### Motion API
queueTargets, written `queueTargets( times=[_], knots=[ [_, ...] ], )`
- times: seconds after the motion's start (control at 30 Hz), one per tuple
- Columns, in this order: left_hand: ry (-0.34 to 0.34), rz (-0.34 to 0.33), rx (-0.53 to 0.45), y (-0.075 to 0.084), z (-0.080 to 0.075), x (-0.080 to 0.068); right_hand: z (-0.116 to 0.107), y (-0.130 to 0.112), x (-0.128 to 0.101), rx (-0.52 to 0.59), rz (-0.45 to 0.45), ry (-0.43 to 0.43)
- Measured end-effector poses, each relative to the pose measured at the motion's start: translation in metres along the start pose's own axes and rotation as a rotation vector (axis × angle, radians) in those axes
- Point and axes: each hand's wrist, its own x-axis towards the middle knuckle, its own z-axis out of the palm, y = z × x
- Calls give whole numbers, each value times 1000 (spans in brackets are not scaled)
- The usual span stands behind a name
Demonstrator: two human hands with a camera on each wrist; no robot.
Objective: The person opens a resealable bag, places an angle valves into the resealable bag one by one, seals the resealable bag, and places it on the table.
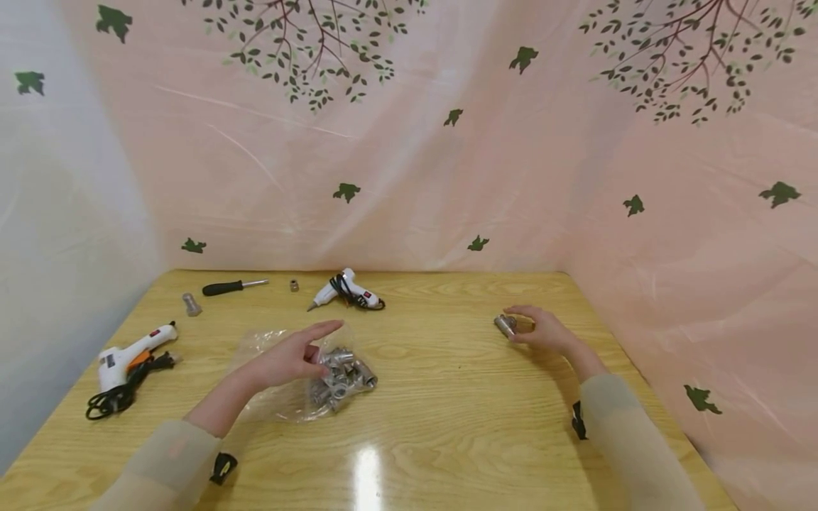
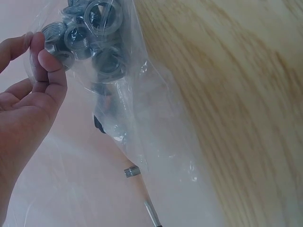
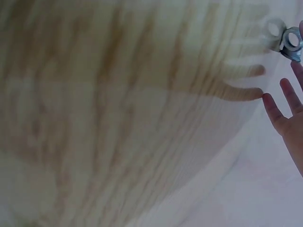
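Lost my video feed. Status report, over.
Left hand pinches the clear bag of metal fittings. Right hand holds one fitting. Nothing between them.

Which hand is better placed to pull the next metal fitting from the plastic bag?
Left. The left hand already pinches the plastic bag at the metal fittings, while the right hand is far off, holding one fitting.
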Motion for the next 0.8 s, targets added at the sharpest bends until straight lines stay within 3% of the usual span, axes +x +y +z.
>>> queueTargets(
  times=[0.2,0.33,0.6,0.8],
  knots=[
    [4,-6,6,1,0,0,2,5,6,-12,75,-19],
    [8,-5,4,0,0,0,3,6,8,-18,76,-14],
    [8,3,11,-1,0,1,0,-3,9,-50,42,-7],
    [7,2,13,0,-1,0,-5,-24,14,-85,-45,13]
  ],
)
